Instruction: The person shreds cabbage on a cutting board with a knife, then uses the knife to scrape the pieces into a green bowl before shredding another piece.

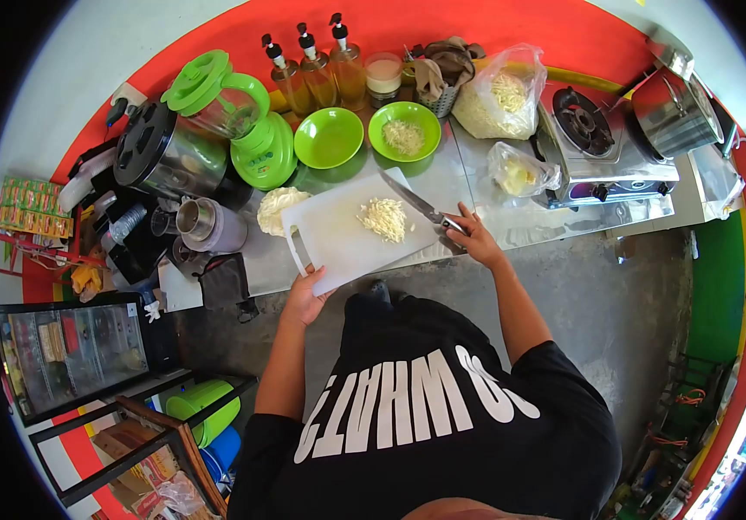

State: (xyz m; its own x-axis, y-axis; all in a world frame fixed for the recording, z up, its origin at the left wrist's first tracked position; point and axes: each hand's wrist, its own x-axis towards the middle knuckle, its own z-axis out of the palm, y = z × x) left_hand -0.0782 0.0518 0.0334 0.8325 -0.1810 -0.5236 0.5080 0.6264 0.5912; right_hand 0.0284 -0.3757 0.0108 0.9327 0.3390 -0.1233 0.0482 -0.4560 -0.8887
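Observation:
My left hand (305, 296) grips the near left corner of a white cutting board (338, 247), beside its handle slot. In my right hand (474, 236) is a kitchen knife (415, 201), held by its dark handle with the blade slanting over the board's right side. A small heap of chopped pale vegetable (383, 220) lies on the board near the blade. Behind the board's left end sits a piece of cabbage (281, 211). Two green bowls stand beyond: one bowl (329, 139) shows a bare inside, the other bowl (422, 124) holds pale shreds.
A green blender (262, 149) and several pump bottles (311, 69) line the back. To the right are a bag of shredded vegetable (499, 100), a smaller plastic bag (522, 170), a gas stove (603, 165) and a steel pot (676, 108). A steel flask (200, 221) stands left.

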